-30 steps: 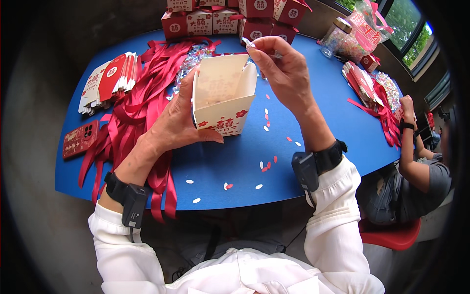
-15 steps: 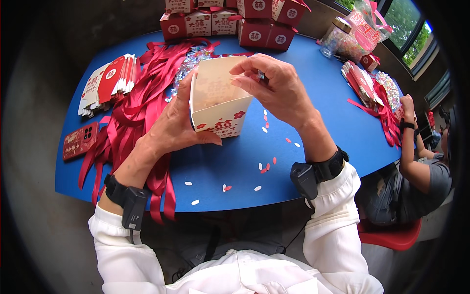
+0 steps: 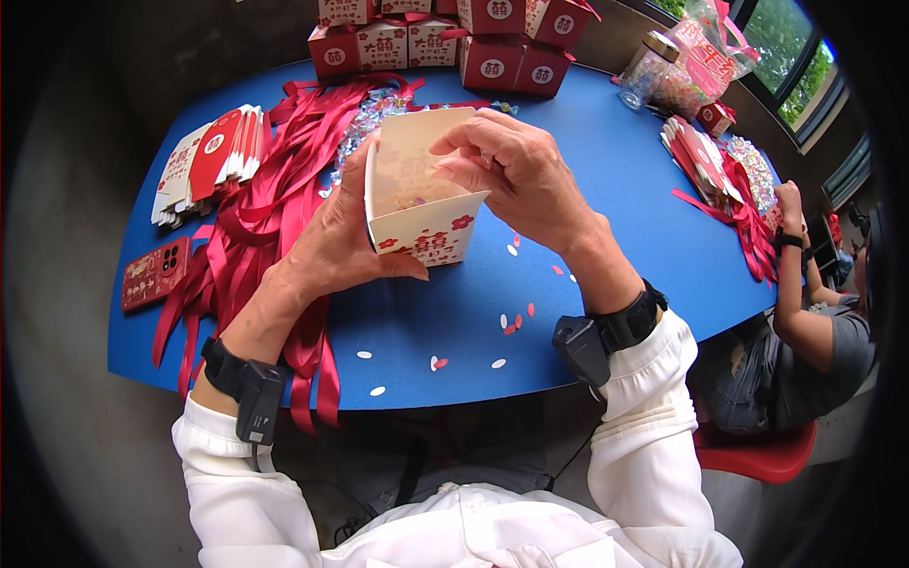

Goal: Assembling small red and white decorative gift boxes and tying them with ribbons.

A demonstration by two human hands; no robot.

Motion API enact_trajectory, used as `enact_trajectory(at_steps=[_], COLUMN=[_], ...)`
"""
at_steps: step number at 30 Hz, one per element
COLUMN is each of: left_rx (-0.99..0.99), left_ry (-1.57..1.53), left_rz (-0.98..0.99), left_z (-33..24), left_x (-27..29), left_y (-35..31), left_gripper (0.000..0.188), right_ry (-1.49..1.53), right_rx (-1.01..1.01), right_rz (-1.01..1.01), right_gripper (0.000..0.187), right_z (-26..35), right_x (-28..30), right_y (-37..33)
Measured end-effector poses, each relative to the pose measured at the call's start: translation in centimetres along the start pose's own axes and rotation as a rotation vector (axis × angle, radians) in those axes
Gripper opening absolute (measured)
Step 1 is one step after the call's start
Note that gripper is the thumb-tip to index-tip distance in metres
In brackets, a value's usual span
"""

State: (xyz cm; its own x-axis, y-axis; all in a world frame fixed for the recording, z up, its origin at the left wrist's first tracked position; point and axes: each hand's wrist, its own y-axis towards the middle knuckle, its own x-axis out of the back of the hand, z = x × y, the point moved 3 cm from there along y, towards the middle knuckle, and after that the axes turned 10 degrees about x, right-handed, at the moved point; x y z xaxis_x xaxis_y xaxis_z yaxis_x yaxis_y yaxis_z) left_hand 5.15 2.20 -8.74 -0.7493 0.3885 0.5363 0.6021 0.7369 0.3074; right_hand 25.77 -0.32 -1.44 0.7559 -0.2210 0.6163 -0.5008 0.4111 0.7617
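A small cream cardboard gift box [image 3: 431,241] with red flower prints is held tilted, its top flap up, with my left hand [image 3: 331,227] wrapped around its left side, thumb along the front. Over the opening, my right hand [image 3: 516,170] has its fingers curled toward the thumb. A tiny glint shows between those fingers, but what they hold I cannot make out. Something small and purplish lies inside the box; most of its inside is hidden. Behind it, a heap of shiny wrapped candies [image 3: 365,123] spreads beside long red ribbons [image 3: 251,227].
Folded boxes [image 3: 213,156] and a red phone [image 3: 154,273] lie at left on the blue table [image 3: 407,364]. Finished-looking boxes [image 3: 511,66] are stacked at the back. White and red paper bits [image 3: 499,363] dot the front. At right sit a clear jar [image 3: 650,71] and another person [image 3: 800,350].
My right hand has shifted slightly left and down over the box opening, its fingers curling more. The box and my left hand have barely moved.
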Motion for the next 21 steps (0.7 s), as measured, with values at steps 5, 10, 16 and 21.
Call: enact_trajectory(at_steps=[5,10,16,21], left_rx=[0.047,0.048,0.151,0.118], left_ry=[0.033,0.021,-0.141,-0.105], left_rz=[-0.002,0.002,0.001,-0.02], left_z=[-0.1,-0.1,-0.2,0.0], left_x=[-0.1,0.2,0.2,0.3], left_y=[0.0,-0.3,-0.3,-0.3], left_gripper=[0.139,0.137,0.135,0.136], right_ry=[-0.032,-0.012,0.212,0.081], right_rx=[-0.029,-0.007,-0.286,-0.516], right_rz=[-0.01,-0.038,-0.319,-0.221], right_gripper=[0.027,0.026,0.021,0.022], right_z=[0.1,0.2,-4.0,-7.2], right_x=[0.1,0.1,0.4,0.5], right_y=[-0.1,0.1,-1.1,-3.0])
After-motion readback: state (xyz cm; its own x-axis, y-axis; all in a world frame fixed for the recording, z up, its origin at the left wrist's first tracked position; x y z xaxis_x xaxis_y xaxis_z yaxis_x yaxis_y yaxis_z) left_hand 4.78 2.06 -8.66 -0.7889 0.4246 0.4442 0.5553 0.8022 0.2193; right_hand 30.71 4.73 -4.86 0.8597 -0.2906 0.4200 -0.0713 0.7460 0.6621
